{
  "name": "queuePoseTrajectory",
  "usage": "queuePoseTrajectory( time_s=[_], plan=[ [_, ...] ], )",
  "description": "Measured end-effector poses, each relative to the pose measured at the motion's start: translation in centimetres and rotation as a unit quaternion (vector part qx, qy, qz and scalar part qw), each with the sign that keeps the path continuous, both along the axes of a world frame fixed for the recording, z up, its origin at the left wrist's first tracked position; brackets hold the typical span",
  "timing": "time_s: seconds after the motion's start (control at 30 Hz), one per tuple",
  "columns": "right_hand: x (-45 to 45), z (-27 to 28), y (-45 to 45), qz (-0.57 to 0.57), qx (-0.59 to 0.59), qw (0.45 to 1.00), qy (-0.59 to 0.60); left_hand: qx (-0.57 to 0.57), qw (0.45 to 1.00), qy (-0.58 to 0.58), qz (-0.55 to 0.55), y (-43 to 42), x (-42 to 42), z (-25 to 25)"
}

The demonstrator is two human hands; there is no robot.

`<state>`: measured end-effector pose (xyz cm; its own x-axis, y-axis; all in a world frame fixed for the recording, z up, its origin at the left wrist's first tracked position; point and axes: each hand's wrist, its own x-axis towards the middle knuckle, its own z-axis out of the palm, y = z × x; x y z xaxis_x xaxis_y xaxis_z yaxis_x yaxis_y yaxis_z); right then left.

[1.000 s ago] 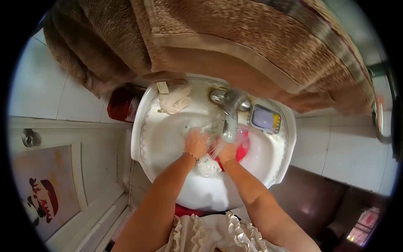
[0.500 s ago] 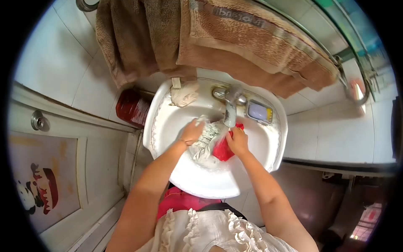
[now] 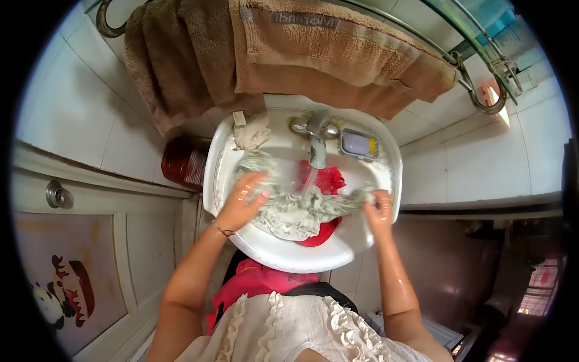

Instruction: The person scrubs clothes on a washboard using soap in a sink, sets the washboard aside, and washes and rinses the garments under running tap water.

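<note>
A wet white cloth with a grey-green pattern (image 3: 289, 217) stretches across the white sink (image 3: 301, 258), under the stream from the tap (image 3: 317, 145). My left hand (image 3: 243, 198) grips its left part, which is blurred by motion above the fingers. At the sink's right side, my right hand (image 3: 378, 210) pinches the other end of the cloth. Behind and beneath it lies a red cloth (image 3: 329, 179), partly hidden; a red piece also shows below the patterned cloth's front edge. Neither hand touches the red cloth.
A beige bundle (image 3: 252, 133) rests on the sink's back left corner. A soap dish (image 3: 360, 145) with a lilac bar sits right of the tap. Brown towels (image 3: 350, 60) hang above. A dark red container (image 3: 183, 164) stands left of the sink, near a door (image 3: 148, 241).
My right hand has let go of the red cloth and moved right, now on the patterned cloth. My left hand has shifted left. The patterned cloth is spread wider, over part of the red cloth.
</note>
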<state>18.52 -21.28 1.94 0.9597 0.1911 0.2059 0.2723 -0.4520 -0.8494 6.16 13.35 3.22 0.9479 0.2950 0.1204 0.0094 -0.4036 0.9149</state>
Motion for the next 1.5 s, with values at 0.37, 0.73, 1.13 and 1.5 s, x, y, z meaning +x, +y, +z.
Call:
queuePoseTrajectory(
  time_s=[0.37, 0.73, 1.13, 1.5],
  plan=[
    [-0.6, -12.5, 11.9, 0.176, -0.357, 0.917, 0.005, 0.369, 0.895, 0.185, -0.167, -7.0, 5.7, -13.3],
    [4.2, -24.1, 8.0, 0.203, -0.408, 0.886, 0.084, 0.081, 0.94, 0.315, -0.101, -4.9, 11.8, -14.9],
    [6.8, -10.5, 9.8, 0.071, 0.009, 0.887, 0.457, 0.321, 0.913, 0.061, -0.243, -3.4, 10.4, -5.9],
    [-2.9, -10.5, 11.6, 0.076, -0.289, 0.95, 0.091, 0.148, 0.982, 0.114, 0.037, -9.8, -0.3, -11.2]
  ],
)
